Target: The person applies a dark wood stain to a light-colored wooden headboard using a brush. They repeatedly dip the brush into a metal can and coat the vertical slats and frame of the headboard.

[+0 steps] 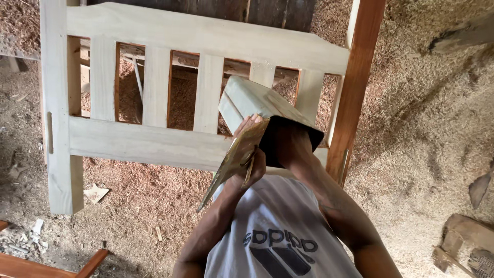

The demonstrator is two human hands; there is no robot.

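Putty-smeared scraper [234,157] gripped in left hand [252,154], right hand hidden inside pale bag [257,103], grip unreadable; tilted blade could drip filler before reaching wooden frame [154,139] ahead.

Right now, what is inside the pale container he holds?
The right arm reaches into the container through its dark opening; the right hand and any contents are hidden. The left hand holds a scraper-like tool beside the rim.
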